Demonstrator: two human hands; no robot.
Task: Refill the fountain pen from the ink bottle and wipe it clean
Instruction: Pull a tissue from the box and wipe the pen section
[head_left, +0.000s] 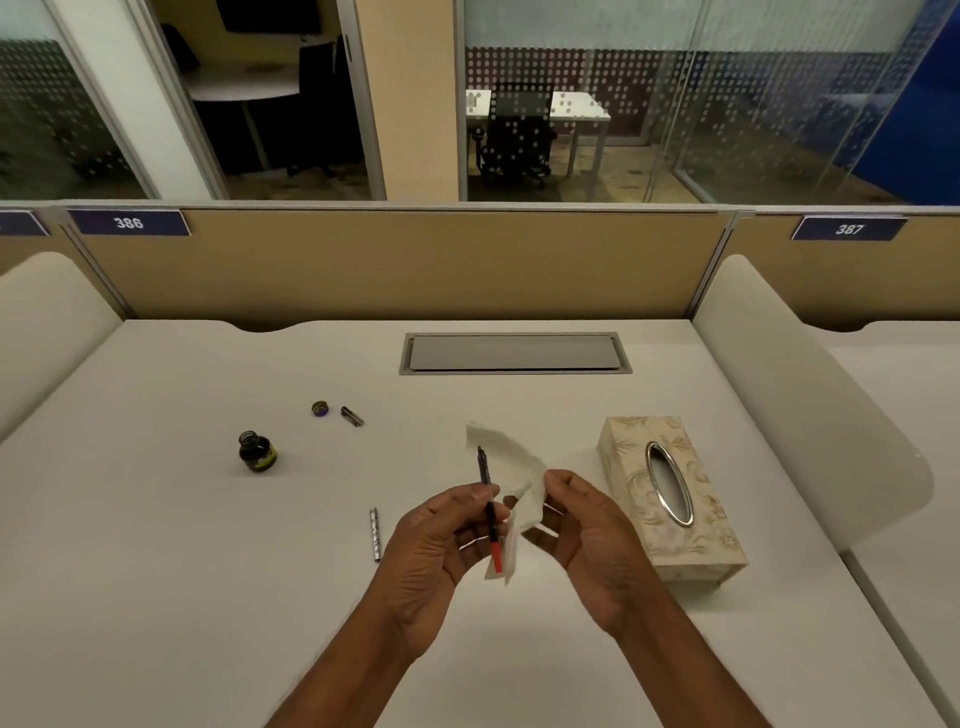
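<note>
Pen and tissue held above the desk
The pen (489, 512) is pinched mid-barrel by the left hand (441, 545); the tissue (514, 483) is gripped by the right hand (587, 530)

Black pen (487, 499), red end; white tissue (511, 462); cream floral tissue box (670, 499).

One ink bottle (257, 452) (open), one tissue (511, 470), one tissue box (670, 499), two hands (441, 551)

the white table (156, 571) carries an open ink bottle (256, 451) at left, its cap (320, 408) and a small metal piece (352, 416) farther back, a silver pen barrel (375, 534) nearer, and a patterned tissue box (670, 499) at right.
</note>
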